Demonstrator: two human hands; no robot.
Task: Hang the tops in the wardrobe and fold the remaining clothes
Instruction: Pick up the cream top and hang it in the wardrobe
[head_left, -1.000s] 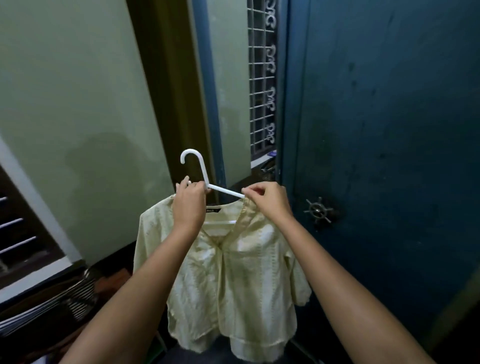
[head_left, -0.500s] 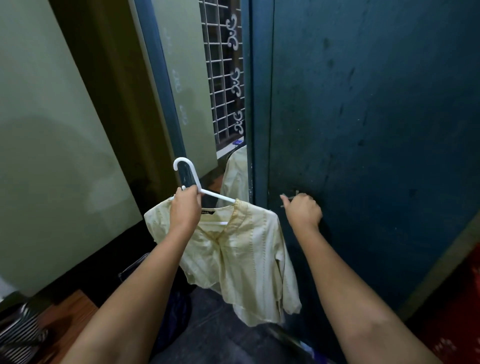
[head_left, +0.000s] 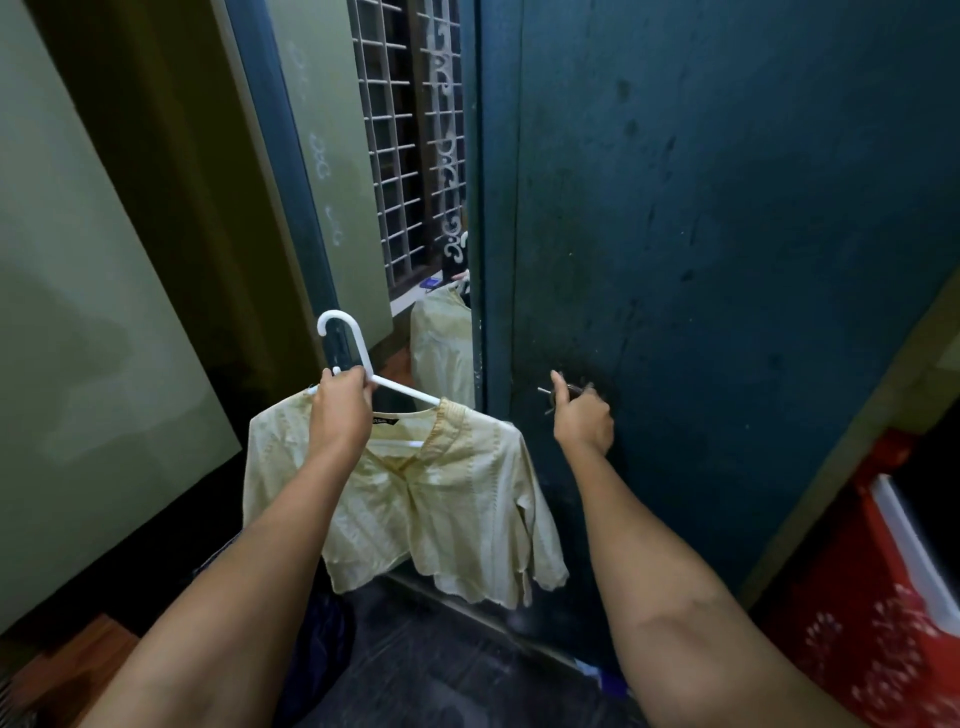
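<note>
Fingers (head_left: 337, 387) round hanger (head_left: 363, 364) neck, pale top (head_left: 441, 499) draped just below.

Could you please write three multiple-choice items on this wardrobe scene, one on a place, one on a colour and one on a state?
1. Where is the right hand?
A. At the metal handle of the dark blue wardrobe door
B. On the top's hem
C. On the red crate

2. What colour is the hanger?
A. Black
B. White
C. Red

3. How is the pale yellow top carried?
A. Folded over an arm
B. Lying on the floor
C. Hung on the hanger, which the left hand grips

Answers: 1 A, its fingers curl round the handle; 2 B, the hook and arm show white; 3 C, the top drapes from the hanger below the fist.
</note>
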